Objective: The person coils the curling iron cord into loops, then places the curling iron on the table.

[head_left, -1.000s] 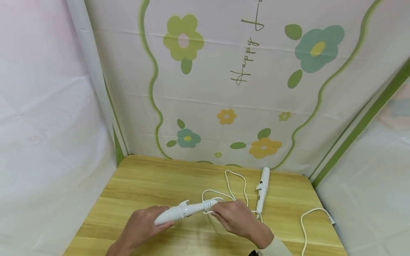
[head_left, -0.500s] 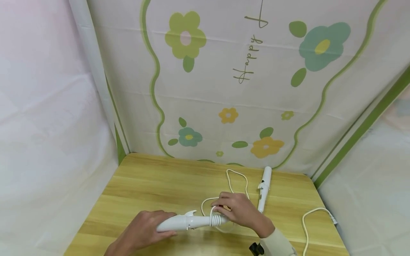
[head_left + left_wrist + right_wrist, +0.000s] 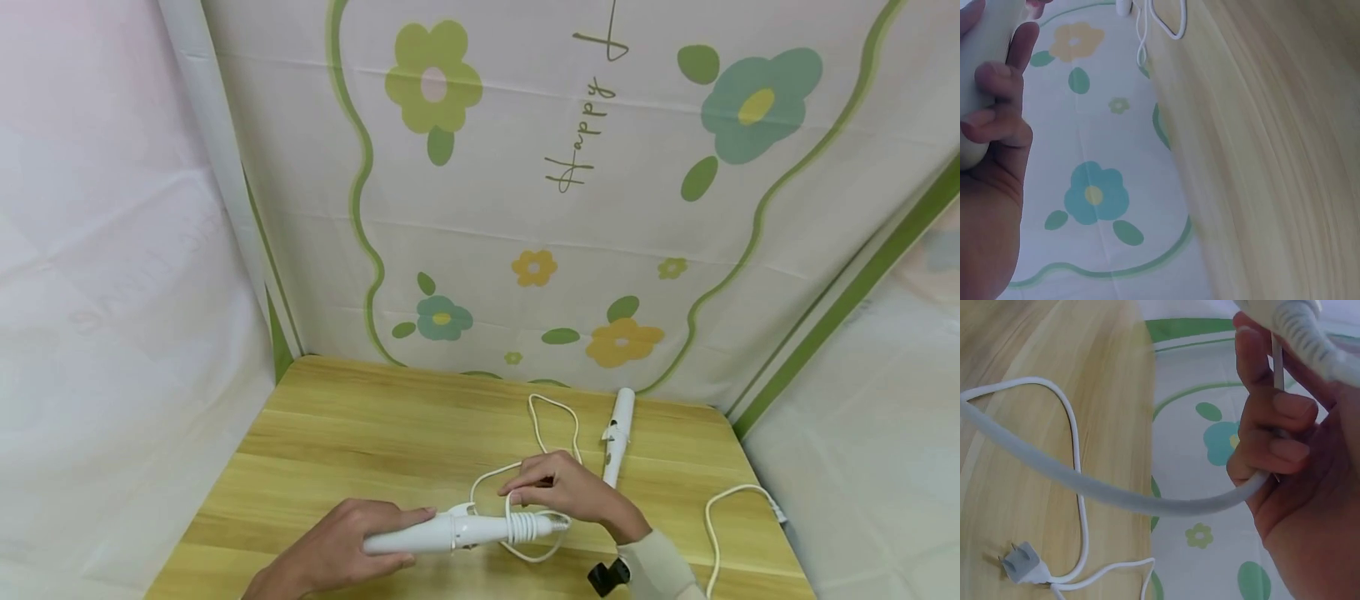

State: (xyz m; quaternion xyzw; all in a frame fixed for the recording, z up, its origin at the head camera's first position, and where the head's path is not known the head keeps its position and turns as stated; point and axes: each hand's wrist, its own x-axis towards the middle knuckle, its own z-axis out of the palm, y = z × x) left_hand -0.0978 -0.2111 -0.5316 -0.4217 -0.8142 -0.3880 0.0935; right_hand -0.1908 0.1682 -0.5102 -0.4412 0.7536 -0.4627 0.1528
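Observation:
A white curling iron (image 3: 420,534) with a small lever lies nearly level across the front of the head view. Its thick end sits in my left hand (image 3: 352,542), thumb along the top and fingers beneath. In the left wrist view, curled fingers (image 3: 1000,78) of that hand wrap the white body. Several turns of white cord (image 3: 522,527) circle the narrow end. Above those turns my right hand (image 3: 566,490) pinches the cord. The right wrist view shows the cord (image 3: 1147,501) running through its curled fingers, close to the ribbed cord sleeve (image 3: 1304,334).
A second white curling iron (image 3: 619,429) lies at the back right of the wooden table (image 3: 360,433). Loose cord (image 3: 573,417) loops beside it. Another cord (image 3: 711,533) lies near the right edge. A two-pin plug (image 3: 1021,562) rests on the wood. Flower-printed cloth (image 3: 465,192) encloses the table.
My right hand has risen from the narrow end to above the cord turns, drawing the cord up. The curling iron has shifted right and slightly nearer, still in my left hand.

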